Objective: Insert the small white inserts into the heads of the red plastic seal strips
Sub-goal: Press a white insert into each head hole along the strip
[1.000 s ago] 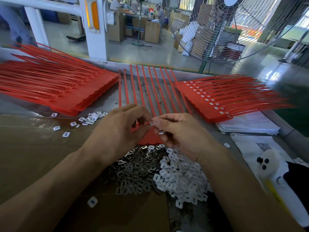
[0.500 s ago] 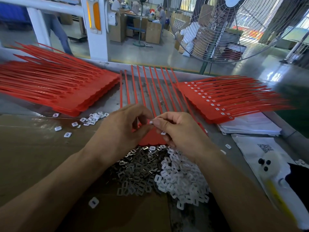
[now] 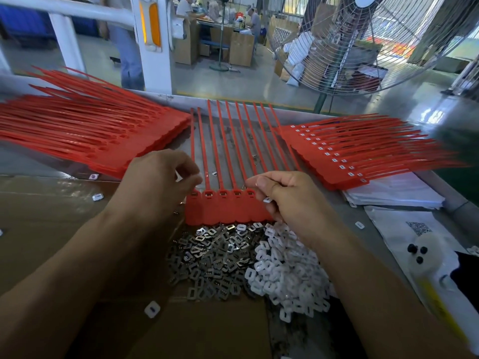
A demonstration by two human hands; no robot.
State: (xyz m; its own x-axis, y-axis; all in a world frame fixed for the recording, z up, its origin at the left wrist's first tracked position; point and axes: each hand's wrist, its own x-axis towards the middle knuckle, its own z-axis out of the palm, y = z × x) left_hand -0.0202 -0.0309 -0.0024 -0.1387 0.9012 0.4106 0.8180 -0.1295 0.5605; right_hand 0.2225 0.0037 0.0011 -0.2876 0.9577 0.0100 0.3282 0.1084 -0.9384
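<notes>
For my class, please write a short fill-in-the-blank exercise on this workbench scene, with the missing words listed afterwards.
1. The pile of white inserts lies to the ___ of the pile of grey metal clips.
2. The seal strips between the left hand and right hand are ___ in colour.
3. The big round thing behind the bench is a ___.

Missing words: right; red; fan

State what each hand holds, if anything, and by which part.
The right hand has a white insert tucked under its curled fingers. The left hand hovers at the red strips; whether it pinches anything cannot be told.
</notes>
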